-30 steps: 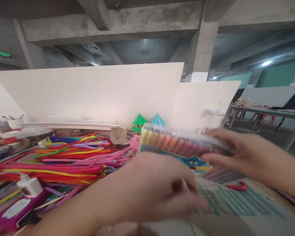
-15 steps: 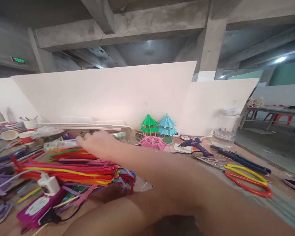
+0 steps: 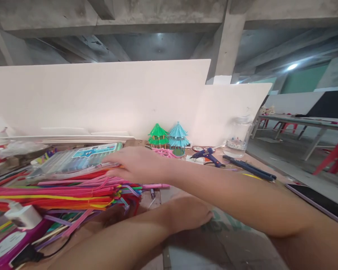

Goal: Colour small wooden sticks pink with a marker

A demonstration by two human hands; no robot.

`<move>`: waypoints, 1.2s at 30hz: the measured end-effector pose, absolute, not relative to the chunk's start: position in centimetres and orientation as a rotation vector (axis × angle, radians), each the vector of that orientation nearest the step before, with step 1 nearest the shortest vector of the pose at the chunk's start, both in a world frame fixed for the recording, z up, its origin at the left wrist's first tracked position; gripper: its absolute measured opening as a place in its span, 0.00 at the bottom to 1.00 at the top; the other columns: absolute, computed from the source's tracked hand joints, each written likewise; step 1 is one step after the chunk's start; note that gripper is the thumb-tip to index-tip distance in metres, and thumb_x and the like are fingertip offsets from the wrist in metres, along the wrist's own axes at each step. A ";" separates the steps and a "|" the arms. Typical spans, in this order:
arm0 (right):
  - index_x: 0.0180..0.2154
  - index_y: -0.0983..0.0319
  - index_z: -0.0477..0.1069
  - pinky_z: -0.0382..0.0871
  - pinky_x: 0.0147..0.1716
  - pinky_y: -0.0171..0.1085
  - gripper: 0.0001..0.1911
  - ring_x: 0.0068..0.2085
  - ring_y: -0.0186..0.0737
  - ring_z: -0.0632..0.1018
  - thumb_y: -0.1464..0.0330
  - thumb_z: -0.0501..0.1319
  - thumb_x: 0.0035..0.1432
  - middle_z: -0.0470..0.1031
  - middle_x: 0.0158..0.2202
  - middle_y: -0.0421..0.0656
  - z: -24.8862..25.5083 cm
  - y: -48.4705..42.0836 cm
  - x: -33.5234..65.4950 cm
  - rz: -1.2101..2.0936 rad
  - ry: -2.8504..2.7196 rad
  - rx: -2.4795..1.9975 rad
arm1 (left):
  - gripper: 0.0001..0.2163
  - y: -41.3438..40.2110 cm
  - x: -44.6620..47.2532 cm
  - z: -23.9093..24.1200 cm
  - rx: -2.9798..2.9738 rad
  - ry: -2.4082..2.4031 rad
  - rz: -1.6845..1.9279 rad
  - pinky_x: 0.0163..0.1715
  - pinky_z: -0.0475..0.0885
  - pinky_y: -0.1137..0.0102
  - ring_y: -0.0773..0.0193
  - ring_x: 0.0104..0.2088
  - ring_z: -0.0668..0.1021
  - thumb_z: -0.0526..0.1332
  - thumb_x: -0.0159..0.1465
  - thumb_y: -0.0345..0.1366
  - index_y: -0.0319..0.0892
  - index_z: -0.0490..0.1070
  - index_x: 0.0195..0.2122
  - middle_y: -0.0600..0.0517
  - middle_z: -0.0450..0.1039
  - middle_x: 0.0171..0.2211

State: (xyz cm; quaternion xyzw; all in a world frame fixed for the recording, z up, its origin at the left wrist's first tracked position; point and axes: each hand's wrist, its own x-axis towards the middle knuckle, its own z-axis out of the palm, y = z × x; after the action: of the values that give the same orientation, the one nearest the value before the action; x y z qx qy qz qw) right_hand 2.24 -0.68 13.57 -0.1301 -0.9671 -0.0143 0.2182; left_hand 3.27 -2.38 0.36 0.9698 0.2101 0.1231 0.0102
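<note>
Right hand (image 3: 135,168) stretched left, fingers (image 3: 114,164) on marker case (image 3: 79,159), left hand (image 3: 190,214) resting

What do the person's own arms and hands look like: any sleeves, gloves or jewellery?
Both are bare. The right hand and left hand wear no gloves, and no ring, watch or bracelet shows. The right forearm and left forearm carry no sleeve as far as the picture reaches.

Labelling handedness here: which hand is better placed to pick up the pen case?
Probably right: the right hand touches the case, while the left hand lies flat on the table, apart from it.
</note>
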 end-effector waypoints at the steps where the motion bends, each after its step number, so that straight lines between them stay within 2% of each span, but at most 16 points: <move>1: 0.50 0.62 0.70 0.69 0.43 0.39 0.16 0.49 0.45 0.77 0.62 0.51 0.68 0.78 0.49 0.46 13.1 -1.3 4.8 -0.024 -2.595 -0.402 | 0.08 -2.4 3.2 0.6 3.051 0.709 0.352 0.44 0.74 0.62 0.56 0.42 0.78 0.57 0.67 0.36 0.39 0.74 0.42 0.43 0.76 0.42; 2: 0.47 0.61 0.73 0.69 0.40 0.38 0.15 0.44 0.43 0.79 0.62 0.52 0.68 0.81 0.43 0.45 12.4 -1.8 7.3 0.000 -2.496 -0.490 | 0.08 -2.3 3.2 1.0 3.076 0.777 0.316 0.44 0.74 0.62 0.55 0.41 0.78 0.57 0.66 0.34 0.39 0.75 0.39 0.43 0.77 0.40; 4: 0.44 0.60 0.75 0.69 0.37 0.36 0.13 0.39 0.40 0.80 0.64 0.53 0.67 0.81 0.39 0.44 10.5 -2.2 12.2 0.091 -2.373 -0.644 | 0.07 -1.8 2.8 2.1 3.108 0.934 0.258 0.44 0.73 0.61 0.55 0.39 0.79 0.57 0.64 0.29 0.37 0.75 0.37 0.44 0.78 0.37; 7: 0.43 0.61 0.75 0.70 0.41 0.39 0.13 0.42 0.43 0.80 0.67 0.53 0.65 0.81 0.41 0.46 6.8 -1.6 18.0 0.135 -2.219 -0.872 | 0.08 -0.7 1.1 4.6 3.104 1.185 0.167 0.40 0.73 0.64 0.54 0.36 0.80 0.60 0.58 0.23 0.37 0.75 0.36 0.44 0.78 0.35; 9: 0.42 0.61 0.76 0.71 0.40 0.40 0.13 0.40 0.44 0.80 0.66 0.53 0.65 0.81 0.39 0.47 4.4 -1.0 20.5 0.226 -2.143 -1.043 | 0.10 0.0 -0.6 6.1 3.076 1.380 0.127 0.36 0.73 0.64 0.53 0.34 0.80 0.58 0.57 0.21 0.37 0.75 0.37 0.43 0.78 0.33; 11: 0.43 0.62 0.75 0.73 0.37 0.40 0.14 0.38 0.44 0.80 0.65 0.53 0.64 0.81 0.38 0.47 2.3 -0.4 21.8 0.312 -2.092 -1.167 | 0.06 0.4 -2.3 6.8 3.040 1.529 0.074 0.34 0.73 0.64 0.53 0.31 0.80 0.59 0.57 0.22 0.37 0.74 0.30 0.44 0.76 0.27; 14: 0.43 0.61 0.75 0.73 0.41 0.42 0.14 0.41 0.45 0.81 0.66 0.52 0.64 0.81 0.41 0.48 0.4 -0.1 22.2 0.338 -2.096 -1.207 | 0.06 0.4 -3.7 6.5 3.000 1.652 0.003 0.33 0.72 0.65 0.54 0.28 0.79 0.61 0.56 0.23 0.38 0.72 0.25 0.45 0.74 0.23; 17: 0.42 0.61 0.76 0.72 0.46 0.45 0.14 0.45 0.47 0.80 0.67 0.52 0.64 0.81 0.43 0.50 -0.2 -0.3 22.0 0.341 -2.144 -1.144 | 0.06 -0.1 -3.5 6.0 2.996 1.688 -0.023 0.35 0.72 0.66 0.55 0.30 0.79 0.59 0.57 0.22 0.38 0.72 0.28 0.45 0.75 0.26; 20: 0.42 0.61 0.76 0.72 0.45 0.45 0.14 0.44 0.48 0.80 0.66 0.53 0.63 0.81 0.43 0.50 0.0 -0.7 21.8 0.415 -2.111 -1.113 | 0.07 -1.1 -2.1 6.0 3.021 1.664 0.011 0.38 0.72 0.63 0.53 0.35 0.79 0.57 0.59 0.23 0.38 0.72 0.34 0.43 0.76 0.33; 22: 0.46 0.61 0.75 0.73 0.44 0.44 0.15 0.42 0.47 0.80 0.63 0.55 0.63 0.81 0.41 0.49 0.4 -1.3 21.6 0.569 -2.055 -1.084 | 0.05 -1.9 -0.7 5.9 3.043 1.629 0.169 0.39 0.72 0.63 0.53 0.37 0.79 0.57 0.62 0.27 0.39 0.71 0.36 0.44 0.75 0.33; 25: 0.56 0.62 0.69 0.71 0.48 0.46 0.27 0.47 0.49 0.78 0.55 0.59 0.59 0.78 0.47 0.51 0.9 -2.6 20.8 0.856 -1.993 -0.934 | 0.06 -3.1 1.4 5.1 3.066 1.427 0.378 0.35 0.73 0.65 0.56 0.32 0.79 0.53 0.65 0.31 0.40 0.70 0.38 0.48 0.75 0.30; 27: 0.58 0.62 0.66 0.68 0.52 0.47 0.32 0.52 0.50 0.75 0.51 0.58 0.58 0.75 0.52 0.52 1.0 -3.5 20.1 0.989 -1.972 -0.824 | 0.07 -3.5 2.3 4.1 3.065 1.298 0.290 0.32 0.73 0.65 0.55 0.32 0.80 0.55 0.65 0.31 0.40 0.70 0.42 0.46 0.77 0.34; 28: 0.57 0.62 0.67 0.68 0.52 0.46 0.32 0.52 0.50 0.74 0.49 0.58 0.58 0.75 0.51 0.52 1.0 -3.8 19.7 1.034 -1.947 -0.801 | 0.07 -3.5 2.5 3.5 3.054 1.218 0.251 0.32 0.74 0.65 0.55 0.33 0.80 0.55 0.65 0.30 0.40 0.70 0.42 0.46 0.78 0.35; 31: 0.52 0.62 0.72 0.73 0.38 0.41 0.30 0.40 0.46 0.77 0.48 0.57 0.58 0.78 0.35 0.48 1.0 -4.0 19.3 1.113 -1.813 -0.865 | 0.10 -3.2 2.5 2.2 2.945 1.074 0.364 0.36 0.75 0.64 0.55 0.38 0.81 0.53 0.66 0.29 0.40 0.70 0.45 0.46 0.79 0.39; 33: 0.45 0.63 0.75 0.69 0.27 0.36 0.27 0.28 0.40 0.74 0.48 0.57 0.57 0.73 0.24 0.42 1.0 -3.6 19.6 1.120 -1.670 -0.954 | 0.13 -2.7 2.1 1.7 2.854 1.040 0.553 0.40 0.75 0.63 0.55 0.41 0.80 0.51 0.67 0.30 0.40 0.69 0.50 0.45 0.78 0.43; 36: 0.36 0.63 0.74 0.64 0.23 0.34 0.24 0.20 0.34 0.68 0.48 0.59 0.55 0.66 0.17 0.36 1.1 -2.2 20.8 1.097 -1.442 -1.018 | 0.16 -2.2 1.5 1.5 2.643 1.012 0.790 0.46 0.73 0.62 0.56 0.47 0.78 0.49 0.68 0.33 0.44 0.66 0.55 0.45 0.76 0.49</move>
State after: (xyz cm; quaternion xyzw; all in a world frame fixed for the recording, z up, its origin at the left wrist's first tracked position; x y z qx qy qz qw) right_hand 20.76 -2.15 1.11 -0.4222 -0.5981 0.4551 0.5068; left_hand 1.53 -2.23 1.45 0.8949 0.3426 0.2674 0.1014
